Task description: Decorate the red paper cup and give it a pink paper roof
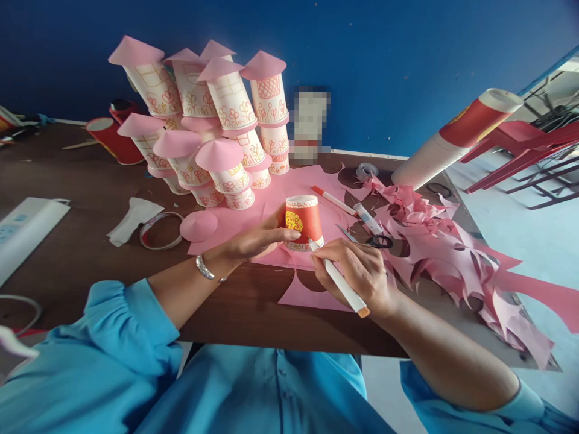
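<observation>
My left hand grips a red paper cup from its left side, thumb across the front. The cup stands upside down above the pink paper, with yellow print and drawn marks on its white bands. My right hand is closed around a white marker with an orange end. The marker's tip is at the lower front of the cup; whether it touches I cannot tell. Another marker with a red cap lies behind the cup. A glue stick and scissors rest to its right.
Stacked paper-cup towers with pink cone roofs stand at the back left. Pink paper scraps cover the right side, near a long stack of cups. A tape roll, a loose pink cone and a power strip lie left.
</observation>
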Tool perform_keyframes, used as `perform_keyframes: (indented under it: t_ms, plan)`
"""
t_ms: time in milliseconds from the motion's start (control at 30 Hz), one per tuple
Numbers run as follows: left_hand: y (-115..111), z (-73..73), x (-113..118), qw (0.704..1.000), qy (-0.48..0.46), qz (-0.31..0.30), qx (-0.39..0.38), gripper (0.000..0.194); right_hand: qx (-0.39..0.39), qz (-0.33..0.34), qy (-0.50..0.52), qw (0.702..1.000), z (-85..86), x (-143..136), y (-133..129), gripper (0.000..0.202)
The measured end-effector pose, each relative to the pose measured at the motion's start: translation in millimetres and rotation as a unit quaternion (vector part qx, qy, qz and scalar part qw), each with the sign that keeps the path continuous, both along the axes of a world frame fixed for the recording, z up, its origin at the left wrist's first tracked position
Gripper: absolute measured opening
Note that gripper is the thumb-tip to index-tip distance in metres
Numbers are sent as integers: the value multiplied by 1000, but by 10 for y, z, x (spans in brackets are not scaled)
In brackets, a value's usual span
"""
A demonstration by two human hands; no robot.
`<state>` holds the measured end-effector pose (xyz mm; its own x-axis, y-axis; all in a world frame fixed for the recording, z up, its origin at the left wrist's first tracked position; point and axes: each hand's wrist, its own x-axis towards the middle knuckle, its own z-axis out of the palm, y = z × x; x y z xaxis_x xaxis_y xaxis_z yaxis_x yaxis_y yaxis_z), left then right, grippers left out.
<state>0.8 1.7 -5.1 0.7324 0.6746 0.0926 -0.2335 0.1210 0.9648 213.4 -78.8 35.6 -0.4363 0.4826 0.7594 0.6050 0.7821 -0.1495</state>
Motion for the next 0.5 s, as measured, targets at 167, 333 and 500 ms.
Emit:
perform_keyframes:
  t_ms: [167,333,500]
  plan:
    - [17,9,2,1000,4,10,9,56,0,-6,-10,1000,-7,8,9,20]
    - [32,31,8,1000,-1,1,23,52,2,-7,-15,1000,4,11,13,19]
    - [23,67,25,1000,17,12,13,53,8,23,11,1000,12,19,-10,18]
